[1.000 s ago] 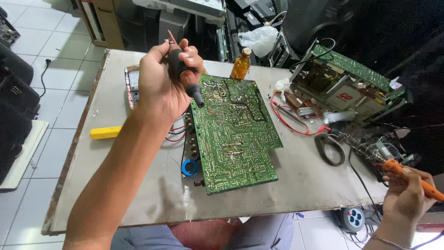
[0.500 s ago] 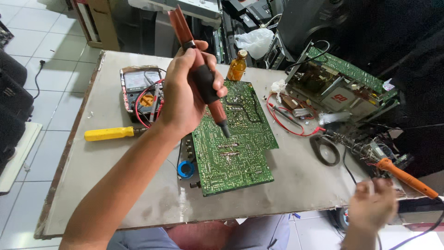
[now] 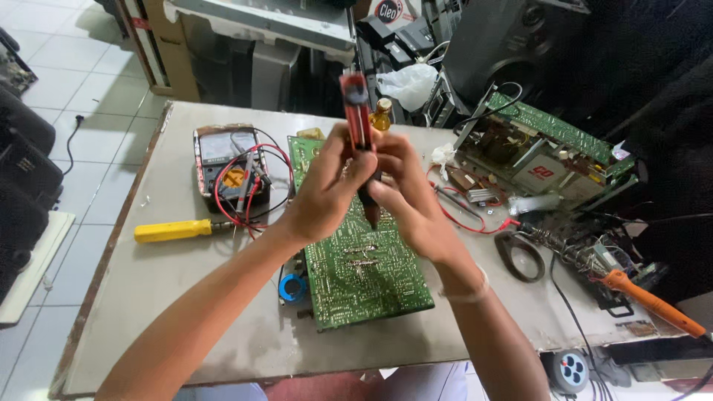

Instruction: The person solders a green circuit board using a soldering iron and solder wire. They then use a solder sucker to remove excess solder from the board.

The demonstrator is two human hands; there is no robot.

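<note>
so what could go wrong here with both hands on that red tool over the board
The left hand and right hand hold the red tool tip-down over the green circuit board; a slip might scratch its traces. The orange soldering iron lies by the table edge among wires and could be snagged.

A yellow-handled screwdriver [image 3: 172, 230] lies on the left of the grey counter [image 3: 148, 312]. Behind it sits an analogue multimeter [image 3: 223, 160] with red and black leads [image 3: 249, 186] coiled over it. A small amber bottle [image 3: 382, 113] stands near the far edge, with a white plastic bag [image 3: 410, 83] beyond. On the right sits an opened chassis with a second green circuit board [image 3: 546, 145], and nearer lie a roll of black tape [image 3: 523, 256] and an orange-handled soldering iron [image 3: 653, 304].
</note>
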